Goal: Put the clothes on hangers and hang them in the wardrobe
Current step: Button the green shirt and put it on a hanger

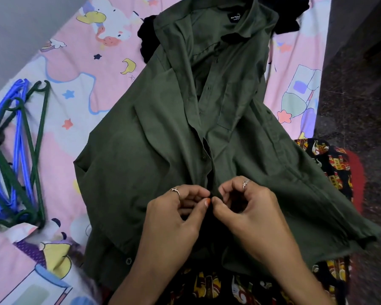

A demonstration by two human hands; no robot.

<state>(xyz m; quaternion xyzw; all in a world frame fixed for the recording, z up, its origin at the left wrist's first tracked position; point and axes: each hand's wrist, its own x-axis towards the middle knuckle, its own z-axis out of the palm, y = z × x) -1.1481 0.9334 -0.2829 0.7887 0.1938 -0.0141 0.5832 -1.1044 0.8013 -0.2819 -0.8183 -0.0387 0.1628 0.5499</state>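
A dark green button-up shirt lies spread on the bed, collar away from me and front side up. My left hand and my right hand meet at the button placket near the shirt's lower part. Both pinch the fabric edges there between thumb and fingers. A pile of green and blue plastic hangers lies on the bed to the left, apart from the shirt.
The bed carries a pink cartoon-print sheet. Dark clothes lie under the shirt's collar end. A black patterned garment sits at the right and near edge. Dark stone floor runs along the right.
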